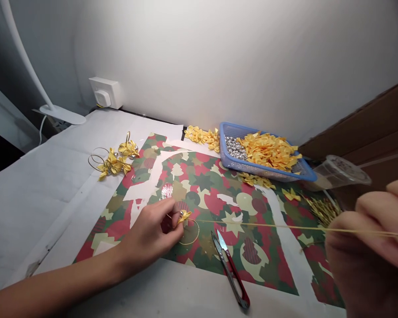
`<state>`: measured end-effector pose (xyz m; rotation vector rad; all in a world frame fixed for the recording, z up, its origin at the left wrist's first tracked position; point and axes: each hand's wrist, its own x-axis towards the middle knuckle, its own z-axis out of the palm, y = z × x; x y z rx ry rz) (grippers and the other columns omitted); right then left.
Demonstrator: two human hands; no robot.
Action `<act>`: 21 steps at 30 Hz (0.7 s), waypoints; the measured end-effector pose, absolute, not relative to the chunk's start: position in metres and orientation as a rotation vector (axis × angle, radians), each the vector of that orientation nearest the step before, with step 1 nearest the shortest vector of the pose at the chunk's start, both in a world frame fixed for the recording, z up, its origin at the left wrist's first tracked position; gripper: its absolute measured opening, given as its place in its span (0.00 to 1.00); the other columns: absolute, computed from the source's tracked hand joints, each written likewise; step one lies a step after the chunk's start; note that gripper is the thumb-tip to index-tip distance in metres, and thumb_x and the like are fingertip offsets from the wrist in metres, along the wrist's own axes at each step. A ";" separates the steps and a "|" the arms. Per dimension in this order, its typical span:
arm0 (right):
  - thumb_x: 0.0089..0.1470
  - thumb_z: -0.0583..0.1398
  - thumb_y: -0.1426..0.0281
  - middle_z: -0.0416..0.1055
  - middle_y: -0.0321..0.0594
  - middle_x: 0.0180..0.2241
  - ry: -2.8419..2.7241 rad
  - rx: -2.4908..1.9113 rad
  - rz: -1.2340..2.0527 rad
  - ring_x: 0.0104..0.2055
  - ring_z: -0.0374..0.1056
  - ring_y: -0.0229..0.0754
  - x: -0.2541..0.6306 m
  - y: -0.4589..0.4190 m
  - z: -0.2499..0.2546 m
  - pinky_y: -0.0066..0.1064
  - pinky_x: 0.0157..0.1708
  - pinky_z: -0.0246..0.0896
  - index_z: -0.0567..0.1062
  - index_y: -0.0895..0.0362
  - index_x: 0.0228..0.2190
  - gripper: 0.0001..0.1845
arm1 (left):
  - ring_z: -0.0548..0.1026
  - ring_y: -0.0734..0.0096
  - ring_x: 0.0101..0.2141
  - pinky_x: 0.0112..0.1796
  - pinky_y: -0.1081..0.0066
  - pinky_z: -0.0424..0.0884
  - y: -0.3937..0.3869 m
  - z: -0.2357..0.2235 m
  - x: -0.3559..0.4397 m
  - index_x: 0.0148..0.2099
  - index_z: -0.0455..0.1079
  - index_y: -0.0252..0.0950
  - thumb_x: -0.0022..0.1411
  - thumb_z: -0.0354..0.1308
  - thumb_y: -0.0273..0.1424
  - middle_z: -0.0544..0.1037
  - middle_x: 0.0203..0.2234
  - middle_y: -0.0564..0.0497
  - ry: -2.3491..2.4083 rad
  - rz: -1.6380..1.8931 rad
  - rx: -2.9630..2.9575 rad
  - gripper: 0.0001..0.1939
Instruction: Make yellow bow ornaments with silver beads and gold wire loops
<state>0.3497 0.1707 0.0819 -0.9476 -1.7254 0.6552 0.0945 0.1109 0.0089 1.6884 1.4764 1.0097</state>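
Observation:
My left hand (152, 238) rests on the patterned paper mat (219, 198) and pinches a small yellow bow (184, 216) with a gold cord loop beside it. A thin gold cord (268, 225) runs taut from the bow to my right hand (368, 247), which is close to the camera at the right edge, fingers closed on the cord. Red-handled thread snips (230, 269) lie on the mat below the cord, between the two hands.
A blue basket (228, 164) of yellow bows and silver beads stands at the back of the mat. Finished bows with gold loops (114, 161) lie at the left. A clear plastic cup (338, 173) lies on its side at right. A wall socket (104, 92) and lamp base (64, 115) sit behind.

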 end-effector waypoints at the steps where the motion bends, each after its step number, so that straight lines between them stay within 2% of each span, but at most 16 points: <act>1: 0.60 0.57 0.57 0.65 0.33 0.22 -1.627 -0.854 0.770 0.15 0.61 0.37 0.341 0.168 0.085 0.35 0.10 0.51 0.72 0.36 0.34 0.03 | 0.57 0.77 0.22 0.23 0.74 0.55 0.111 0.009 0.095 0.25 0.49 0.39 0.56 0.51 0.23 0.60 0.20 0.58 1.476 1.011 1.666 0.14; 2: 0.57 0.61 0.61 0.68 0.34 0.22 -1.573 -0.809 0.893 0.17 0.65 0.38 0.331 0.165 0.088 0.34 0.10 0.55 0.74 0.40 0.30 0.04 | 0.57 0.77 0.22 0.23 0.74 0.55 0.112 0.010 0.095 0.25 0.49 0.39 0.56 0.51 0.23 0.60 0.20 0.58 1.476 1.011 1.641 0.14; 3: 0.58 0.61 0.62 0.71 0.33 0.23 -1.522 -0.806 0.946 0.19 0.67 0.37 0.319 0.162 0.089 0.31 0.12 0.57 0.74 0.42 0.28 0.06 | 0.57 0.77 0.21 0.23 0.74 0.55 0.113 0.011 0.096 0.24 0.49 0.39 0.57 0.52 0.24 0.59 0.20 0.59 1.478 1.012 1.618 0.14; 6: 0.59 0.60 0.65 0.75 0.31 0.28 -1.474 -0.817 1.141 0.26 0.72 0.35 0.291 0.155 0.086 0.25 0.20 0.66 0.76 0.45 0.29 0.07 | 0.57 0.77 0.21 0.22 0.74 0.55 0.114 0.013 0.097 0.24 0.49 0.39 0.57 0.52 0.25 0.59 0.19 0.59 1.483 1.017 1.568 0.15; 9: 0.58 0.61 0.66 0.77 0.32 0.29 -1.515 -0.761 1.256 0.27 0.73 0.36 0.278 0.156 0.075 0.27 0.26 0.71 0.76 0.47 0.31 0.04 | 0.58 0.77 0.21 0.22 0.74 0.55 0.114 0.014 0.097 0.24 0.49 0.39 0.57 0.53 0.26 0.59 0.19 0.59 1.481 1.023 1.554 0.15; 15: 0.57 0.62 0.68 0.77 0.36 0.30 -1.741 -0.825 1.224 0.30 0.73 0.38 0.275 0.167 0.064 0.28 0.28 0.71 0.76 0.53 0.30 0.04 | 0.58 0.77 0.21 0.23 0.74 0.56 0.113 0.011 0.096 0.24 0.49 0.39 0.58 0.53 0.27 0.58 0.19 0.59 1.490 1.037 1.549 0.15; 21: 0.56 0.61 0.74 0.72 0.39 0.38 -2.281 -0.866 1.181 0.40 0.70 0.41 0.271 0.173 0.059 0.34 0.42 0.67 0.76 0.53 0.28 0.06 | 0.59 0.77 0.22 0.24 0.74 0.57 0.113 0.012 0.096 0.24 0.50 0.39 0.58 0.54 0.28 0.59 0.20 0.59 1.492 1.055 1.527 0.15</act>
